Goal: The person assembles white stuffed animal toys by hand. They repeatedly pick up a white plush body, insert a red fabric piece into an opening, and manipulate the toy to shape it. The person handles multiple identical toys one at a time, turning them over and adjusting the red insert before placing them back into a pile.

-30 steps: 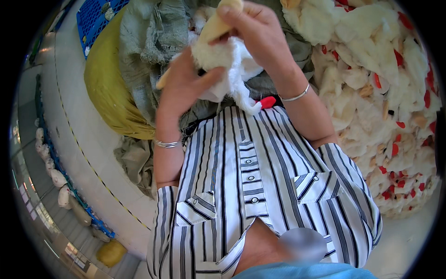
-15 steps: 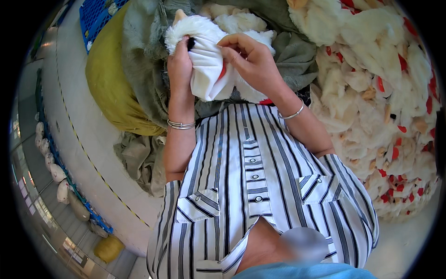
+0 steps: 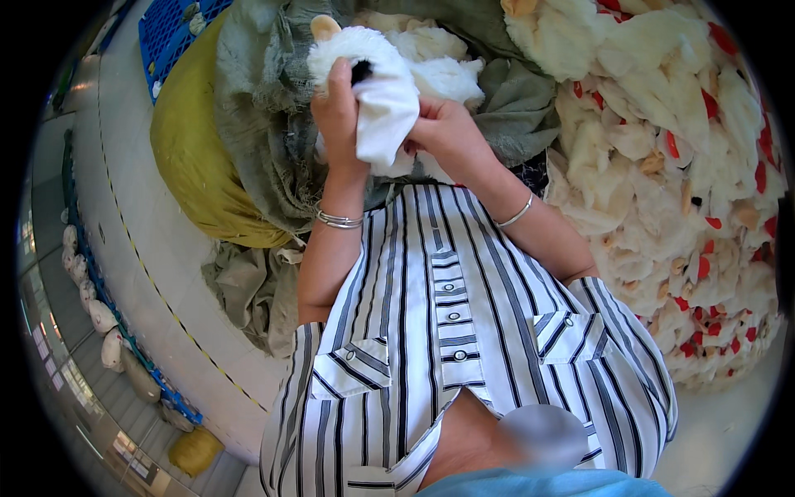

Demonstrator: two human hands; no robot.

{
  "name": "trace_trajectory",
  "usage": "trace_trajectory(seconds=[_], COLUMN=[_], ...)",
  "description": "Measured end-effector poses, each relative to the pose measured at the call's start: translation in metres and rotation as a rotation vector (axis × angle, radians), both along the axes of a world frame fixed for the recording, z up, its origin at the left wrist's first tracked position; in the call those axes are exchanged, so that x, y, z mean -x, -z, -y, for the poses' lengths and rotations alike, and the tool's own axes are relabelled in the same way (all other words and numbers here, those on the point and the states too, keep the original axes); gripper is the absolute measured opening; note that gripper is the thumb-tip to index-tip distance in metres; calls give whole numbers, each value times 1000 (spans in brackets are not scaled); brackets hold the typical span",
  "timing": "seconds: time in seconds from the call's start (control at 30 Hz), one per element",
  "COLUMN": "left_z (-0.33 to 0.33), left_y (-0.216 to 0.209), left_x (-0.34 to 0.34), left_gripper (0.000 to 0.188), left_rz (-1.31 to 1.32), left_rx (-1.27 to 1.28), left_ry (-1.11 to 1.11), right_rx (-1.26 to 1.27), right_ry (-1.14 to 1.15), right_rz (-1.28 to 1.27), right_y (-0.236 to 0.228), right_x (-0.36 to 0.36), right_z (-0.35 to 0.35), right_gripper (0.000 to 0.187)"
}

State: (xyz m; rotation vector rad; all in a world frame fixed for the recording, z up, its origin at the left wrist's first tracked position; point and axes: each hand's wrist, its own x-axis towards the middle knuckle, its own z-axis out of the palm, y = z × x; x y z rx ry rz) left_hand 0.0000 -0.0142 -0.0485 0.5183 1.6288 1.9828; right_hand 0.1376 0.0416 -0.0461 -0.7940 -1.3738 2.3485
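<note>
A white fluffy plush toy skin [image 3: 387,116], limp and unstuffed, hangs between my hands near the top middle. It has a tan ear-like piece at its upper end and a black patch beside my left thumb. My left hand [image 3: 337,124] is closed round its left side, thumb on top. At its right edge, my right hand [image 3: 455,139] pinches the fabric, with the fingertips partly hidden behind it. More cream plush [image 3: 443,70] lies just beyond, on the grey-green sackcloth [image 3: 269,91].
A tall heap of cream plush pieces [image 3: 638,224] with red and tan bits rises on the right. An olive-yellow sack [image 3: 186,157] bulges at left, near a blue plastic crate [image 3: 166,37]. Pale floor [image 3: 149,215] with a striped line runs down the left.
My left hand has shifted right with the plush skin. My right hand has lowered along its right edge, and the red part seen before is now hidden by folded fabric.
</note>
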Motion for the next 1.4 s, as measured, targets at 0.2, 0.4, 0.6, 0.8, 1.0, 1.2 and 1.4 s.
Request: trace_trajectory(seconds=[0.2, 0.4, 0.6, 0.8, 1.0, 1.2, 1.4], left_z=[1, 11, -7, -17, 35, 29, 59], left_y=[-13, -31, -92, 21, 103, 155, 201], left_x=[-19, 13, 52, 151, 66, 24, 79], left_gripper=[33, 28, 41, 29, 56, 71, 25], left_rz=[-140, -416, -433, -360, -137, -406, -253], left_rx=[-122, 291, 292, 344, 571, 504, 911], left_ry=[38, 14, 172, 69, 430, 300, 25], right_rx=[-133, -428, -609, -669, -628, -720, -758], right_ry=[151, 67, 152, 146, 49, 186, 276], right_rz=[-94, 11, -324, 25, 420, 497, 613], right_y=[-8, -67, -117, -6, 144, 204, 194], right_x=[1, -40, -43, 5, -44, -36, -51], right_z=[8, -37, -54, -127, -114, -110, -121], right_gripper=[19, 32, 32, 37, 73, 63, 29])
